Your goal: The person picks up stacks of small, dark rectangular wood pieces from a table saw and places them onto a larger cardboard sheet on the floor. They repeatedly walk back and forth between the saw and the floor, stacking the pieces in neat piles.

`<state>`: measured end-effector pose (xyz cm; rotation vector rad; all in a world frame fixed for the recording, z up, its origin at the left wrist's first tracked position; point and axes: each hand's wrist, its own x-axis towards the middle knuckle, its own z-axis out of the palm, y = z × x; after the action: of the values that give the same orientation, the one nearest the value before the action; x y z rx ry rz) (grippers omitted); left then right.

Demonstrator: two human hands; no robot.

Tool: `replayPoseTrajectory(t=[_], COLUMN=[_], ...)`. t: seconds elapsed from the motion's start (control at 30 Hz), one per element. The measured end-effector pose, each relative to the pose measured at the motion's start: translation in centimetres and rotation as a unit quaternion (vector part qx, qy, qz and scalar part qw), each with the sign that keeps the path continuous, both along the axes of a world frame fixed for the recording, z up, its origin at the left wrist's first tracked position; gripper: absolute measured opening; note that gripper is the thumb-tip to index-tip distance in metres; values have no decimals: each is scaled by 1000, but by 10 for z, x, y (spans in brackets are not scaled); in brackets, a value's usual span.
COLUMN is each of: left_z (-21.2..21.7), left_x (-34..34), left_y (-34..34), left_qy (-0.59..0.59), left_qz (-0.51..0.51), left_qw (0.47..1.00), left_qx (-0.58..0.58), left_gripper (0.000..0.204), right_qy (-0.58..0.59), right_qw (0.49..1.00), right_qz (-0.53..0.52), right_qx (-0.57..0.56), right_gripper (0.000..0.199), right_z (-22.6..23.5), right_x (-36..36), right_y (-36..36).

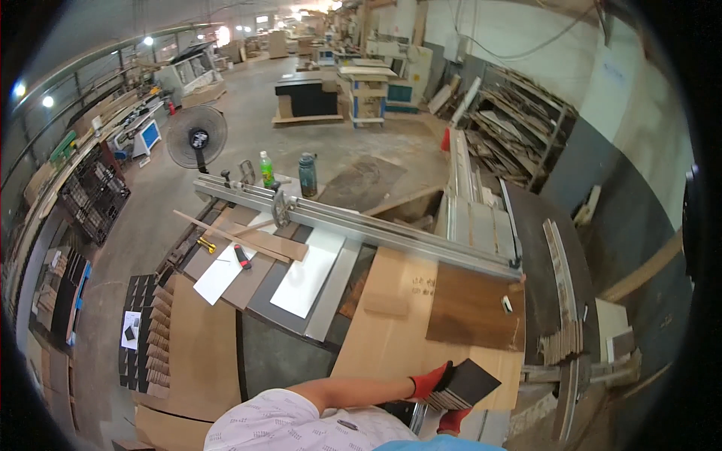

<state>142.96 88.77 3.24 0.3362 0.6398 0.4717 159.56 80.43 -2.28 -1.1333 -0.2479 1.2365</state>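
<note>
My left hand (430, 381), in a red work glove with dark fingertips, closes on the left side of a small stack of dark rectangular boards (471, 382). Pale edges of several boards show in layers below the black top face. At the stack's near side is my right hand (453, 421), also in a red glove; its fingers are mostly hidden behind the boards, though it seems to support them from below. The stack is tilted above the near right edge of a light wood panel (391, 319) on the saw table.
A long metal fence (361, 220) crosses the table's far side. White sheets (307, 270), wood strips, a red-and-black tool (241, 257) and a brown board (477, 310) lie on the table. Stacked dark pieces (158, 338) stand at left. Beyond are bottles (307, 175) and a fan (197, 138).
</note>
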Motion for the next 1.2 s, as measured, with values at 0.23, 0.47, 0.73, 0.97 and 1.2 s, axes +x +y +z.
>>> replayPoseTrajectory(t=[0.23,0.47,0.73,0.97,1.2], left_z=[18,135,129,119,130], left_x=[-61,-69,-54,-51,-55], left_y=[21,0,-11,-10,-12], left_qy=[68,7,-25,-3,24], left_qz=[53,15,11,14,34], left_qw=[977,884,915,904,898], left_qx=[193,466,402,428,439], left_gripper=[62,71,64,58,59], right_qy=[-9,-293,-526,-484,-253], right_qw=[972,911,817,831,911], right_qz=[-235,-205,-217,-246,-255], right_qx=[-7,207,100,121,201], right_gripper=[61,59,36,27,38], right_z=[39,165,161,153,149], right_x=[-47,-57,-64,-64,-68], right_y=[-28,-20,-2,-2,-1])
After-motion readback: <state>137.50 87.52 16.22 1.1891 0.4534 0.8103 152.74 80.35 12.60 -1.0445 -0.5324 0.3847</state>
